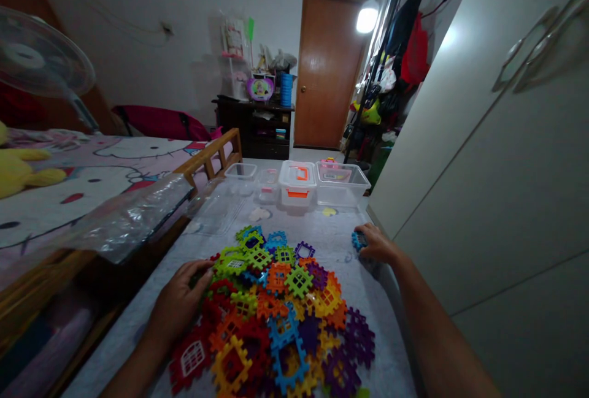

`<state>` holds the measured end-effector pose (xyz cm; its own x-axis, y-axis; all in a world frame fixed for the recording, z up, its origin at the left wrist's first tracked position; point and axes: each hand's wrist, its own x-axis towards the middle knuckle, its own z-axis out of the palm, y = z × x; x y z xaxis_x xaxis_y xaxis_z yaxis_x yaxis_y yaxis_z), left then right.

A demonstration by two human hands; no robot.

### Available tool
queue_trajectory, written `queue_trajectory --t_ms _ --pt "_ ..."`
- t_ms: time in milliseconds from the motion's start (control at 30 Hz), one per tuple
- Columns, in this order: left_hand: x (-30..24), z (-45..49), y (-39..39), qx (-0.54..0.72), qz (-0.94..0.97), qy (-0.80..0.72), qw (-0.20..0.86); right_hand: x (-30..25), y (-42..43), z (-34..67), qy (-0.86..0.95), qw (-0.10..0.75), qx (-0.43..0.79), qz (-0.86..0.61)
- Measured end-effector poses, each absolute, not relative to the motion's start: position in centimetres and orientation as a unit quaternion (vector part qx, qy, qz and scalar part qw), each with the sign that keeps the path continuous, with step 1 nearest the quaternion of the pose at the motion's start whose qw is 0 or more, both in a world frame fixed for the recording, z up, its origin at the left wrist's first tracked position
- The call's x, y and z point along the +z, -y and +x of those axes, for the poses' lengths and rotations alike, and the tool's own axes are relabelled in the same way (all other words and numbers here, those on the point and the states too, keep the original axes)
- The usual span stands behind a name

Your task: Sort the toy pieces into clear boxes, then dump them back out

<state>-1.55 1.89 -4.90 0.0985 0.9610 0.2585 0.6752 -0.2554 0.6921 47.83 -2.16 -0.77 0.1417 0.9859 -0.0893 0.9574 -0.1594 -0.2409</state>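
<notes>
A heap of colourful plastic interlocking building tiles (278,278), many with window cut-outs, lies on the cloth-covered table. My right hand (377,244) is off to the right of the heap, fingers closed on a blue interlocking tile (358,240) at the table's right side. At the heap's left edge, my left hand (181,297) has its fingers curled beside green and red tiles. What sits between its thumb and fingers is dark and partly hidden. A red tile with a white window (192,358) lies near my left wrist.
Along the table's far end stand a lidded clear box with orange latches (298,184), an open clear bin (343,186) and smaller clear containers (242,177). A bed with a wooden rail (211,159) flanks the left; a pale wardrobe (478,159) flanks the right.
</notes>
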Motion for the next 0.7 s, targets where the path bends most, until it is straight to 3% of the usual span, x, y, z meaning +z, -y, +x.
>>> queue_trajectory --t_ms 700 --pt "-4.87 -1.56 -1.89 0.338 0.712 -0.574 0.222 -0.58 2.23 47.96 0.650 0.030 0.129 -0.749"
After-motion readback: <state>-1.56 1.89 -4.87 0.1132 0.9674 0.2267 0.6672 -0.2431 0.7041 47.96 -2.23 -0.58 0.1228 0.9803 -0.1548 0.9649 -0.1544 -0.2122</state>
